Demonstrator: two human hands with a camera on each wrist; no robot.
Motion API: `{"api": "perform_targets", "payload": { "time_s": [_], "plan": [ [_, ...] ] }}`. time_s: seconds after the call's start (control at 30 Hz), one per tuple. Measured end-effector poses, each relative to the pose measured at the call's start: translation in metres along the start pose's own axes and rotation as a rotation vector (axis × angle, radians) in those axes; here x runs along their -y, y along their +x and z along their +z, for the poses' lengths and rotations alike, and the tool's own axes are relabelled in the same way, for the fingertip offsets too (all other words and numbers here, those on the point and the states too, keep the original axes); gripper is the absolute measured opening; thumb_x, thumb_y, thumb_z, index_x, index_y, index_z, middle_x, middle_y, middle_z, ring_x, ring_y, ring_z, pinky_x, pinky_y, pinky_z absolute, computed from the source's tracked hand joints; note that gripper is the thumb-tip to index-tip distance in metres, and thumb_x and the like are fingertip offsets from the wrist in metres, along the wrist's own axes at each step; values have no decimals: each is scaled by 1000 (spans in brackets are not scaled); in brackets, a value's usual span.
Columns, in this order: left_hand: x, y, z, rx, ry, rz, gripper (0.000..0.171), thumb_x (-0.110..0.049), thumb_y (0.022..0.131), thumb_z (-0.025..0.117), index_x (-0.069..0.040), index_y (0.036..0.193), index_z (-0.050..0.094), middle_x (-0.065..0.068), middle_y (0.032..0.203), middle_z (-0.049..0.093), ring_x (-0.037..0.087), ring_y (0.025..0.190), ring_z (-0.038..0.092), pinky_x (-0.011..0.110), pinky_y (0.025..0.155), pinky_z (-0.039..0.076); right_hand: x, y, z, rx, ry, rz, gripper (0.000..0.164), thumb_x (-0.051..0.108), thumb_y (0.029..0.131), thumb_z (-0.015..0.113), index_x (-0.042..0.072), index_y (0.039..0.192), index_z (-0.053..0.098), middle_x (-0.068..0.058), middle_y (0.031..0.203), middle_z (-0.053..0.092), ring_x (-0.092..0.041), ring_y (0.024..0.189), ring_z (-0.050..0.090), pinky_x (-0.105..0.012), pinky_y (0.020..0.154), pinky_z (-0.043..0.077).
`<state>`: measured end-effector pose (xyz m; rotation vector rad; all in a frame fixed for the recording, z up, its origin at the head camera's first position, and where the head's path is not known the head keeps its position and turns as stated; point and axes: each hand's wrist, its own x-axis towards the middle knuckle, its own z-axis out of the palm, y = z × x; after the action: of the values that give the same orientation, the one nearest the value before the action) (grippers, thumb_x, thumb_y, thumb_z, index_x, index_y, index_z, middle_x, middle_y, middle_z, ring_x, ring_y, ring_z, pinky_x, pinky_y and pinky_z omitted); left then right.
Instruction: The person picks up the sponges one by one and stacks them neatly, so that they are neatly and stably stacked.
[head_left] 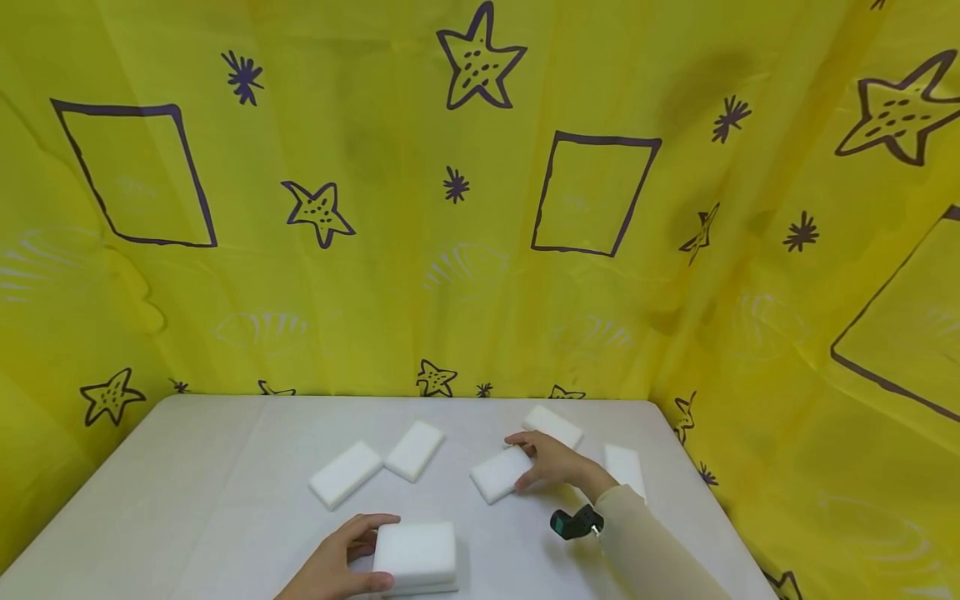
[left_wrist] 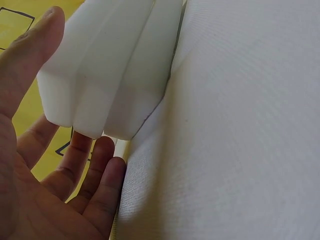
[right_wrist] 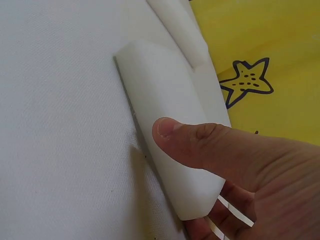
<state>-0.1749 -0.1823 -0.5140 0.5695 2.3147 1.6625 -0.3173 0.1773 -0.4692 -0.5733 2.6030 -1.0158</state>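
Observation:
In the head view, a stack of white sponges (head_left: 415,552) lies flat near the front edge of the table. My left hand (head_left: 337,560) holds this stack from its left side, thumb along the near side and fingers at the far side. The left wrist view shows three layers in the stack (left_wrist: 107,65). Farther back and to the right, my right hand (head_left: 557,461) grips the right end of a single white sponge (head_left: 495,477). In the right wrist view the thumb presses one long side of that sponge (right_wrist: 160,90), and the other fingers are partly hidden behind it.
Two white sponges, a left one (head_left: 347,475) and a right one (head_left: 415,450), lie at the back left. Another sponge (head_left: 553,425) lies behind my right hand, and one more (head_left: 624,467) is partly covered by the right forearm. Yellow patterned curtain (head_left: 375,275) surrounds the white table (head_left: 202,492).

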Motion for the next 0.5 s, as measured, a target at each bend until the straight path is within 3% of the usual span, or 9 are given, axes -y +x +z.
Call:
{"api": "perform_targets", "payload": {
  "time_s": [0.5],
  "plan": [
    [-2, 0, 1, -9, 24, -27, 65, -27, 85, 79, -6, 139, 50, 13, 117, 59, 6, 99, 59, 20, 81, 49, -2, 0, -2, 30, -35, 24, 68, 1, 67, 88, 6, 129, 63, -6, 98, 57, -22, 89, 46, -33, 77, 40]
  ]
}}
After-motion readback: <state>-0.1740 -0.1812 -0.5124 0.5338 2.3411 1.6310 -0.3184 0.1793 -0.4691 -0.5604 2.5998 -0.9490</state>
